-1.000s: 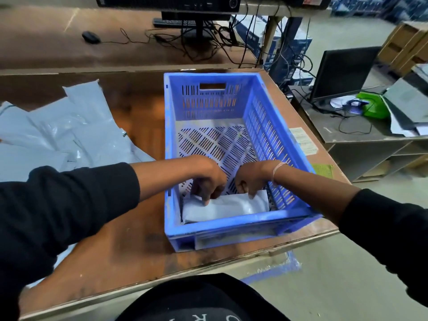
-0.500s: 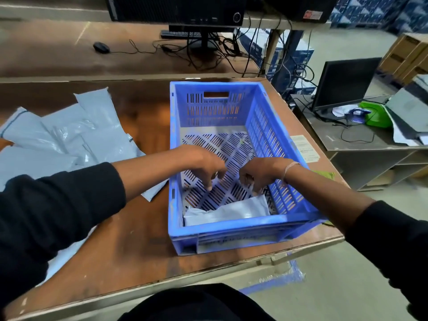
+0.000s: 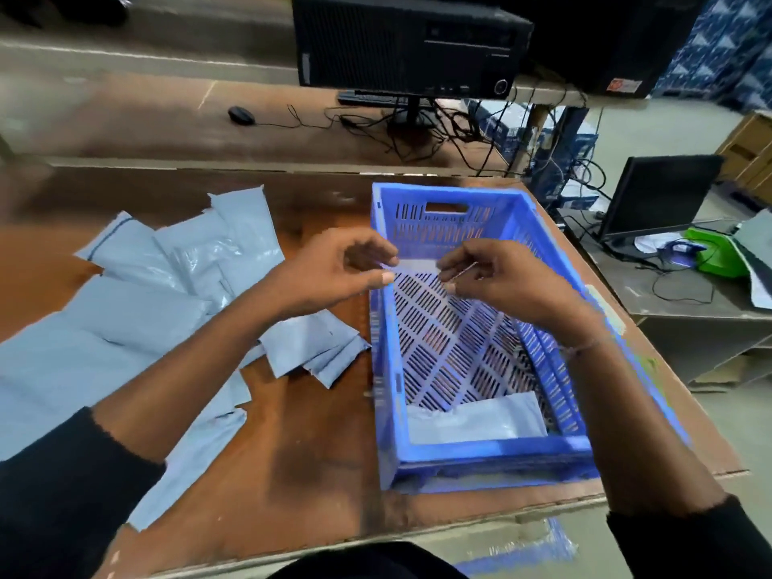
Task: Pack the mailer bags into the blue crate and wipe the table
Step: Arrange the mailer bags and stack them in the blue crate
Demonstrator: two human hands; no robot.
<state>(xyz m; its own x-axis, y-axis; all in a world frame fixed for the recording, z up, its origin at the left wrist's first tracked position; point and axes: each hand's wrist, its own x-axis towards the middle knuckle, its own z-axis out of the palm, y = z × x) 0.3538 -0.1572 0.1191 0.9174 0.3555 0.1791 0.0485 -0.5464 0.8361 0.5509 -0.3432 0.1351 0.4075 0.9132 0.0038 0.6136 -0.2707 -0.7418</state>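
The blue crate [image 3: 382, 328] stands on the right half of the brown table [image 3: 292, 453]. One folded grey mailer bag [image 3: 472, 420] lies flat inside it, against the near wall. Several more grey mailer bags [image 3: 146, 307] are spread in a loose pile on the table to the left of the crate. My left hand [image 3: 334, 269] hovers over the crate's left rim with its fingers loosely curled and nothing in them. My right hand [image 3: 497, 273] hangs over the crate's far half, also loosely curled and empty. Neither hand touches the crate or a bag.
A second table behind carries a black computer tower [image 3: 409, 43], a mouse [image 3: 241, 115] and tangled cables [image 3: 438, 131]. To the right, a lower desk holds a laptop [image 3: 660, 194] and a green object [image 3: 714, 252]. The table's front edge runs just below the crate.
Both hands let go of the bag in the crate's near end and rose up and away over the crate. The bag stays where it was laid.
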